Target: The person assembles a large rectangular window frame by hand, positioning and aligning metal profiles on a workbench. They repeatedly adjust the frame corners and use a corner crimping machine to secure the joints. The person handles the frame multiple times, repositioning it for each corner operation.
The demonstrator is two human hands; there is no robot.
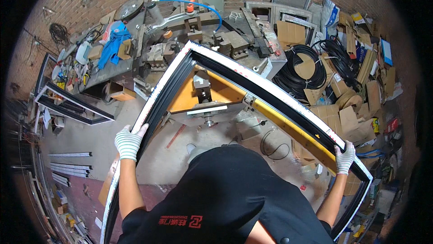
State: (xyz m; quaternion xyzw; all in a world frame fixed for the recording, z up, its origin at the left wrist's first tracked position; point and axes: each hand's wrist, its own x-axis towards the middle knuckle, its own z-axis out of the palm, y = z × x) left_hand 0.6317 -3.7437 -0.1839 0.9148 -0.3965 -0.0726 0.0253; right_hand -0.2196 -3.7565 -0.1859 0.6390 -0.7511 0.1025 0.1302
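Note:
A large window frame [266, 83], white outside and black inside, spans the view, its far corner up at the machine. My left hand [129, 142], in a striped white glove, is closed around the frame's left side. Gloved the same way, my right hand [345, 158] grips the long right side near its far right corner. The frame's corner lies over a metal corner machine [201, 86] with a yellow-orange plate [229, 91] under it. A yellow bar [284, 129] runs beneath the frame's right side. The frame's near ends pass out of view at the bottom.
A workbench [106, 70] with tools and a blue cloth [115, 41] stands at the left. Another window frame [74, 104] leans below it. Profile strips [70, 169] lie on the floor. Black coiled tubing [300, 68] and cardboard [352, 122] pile up at the right.

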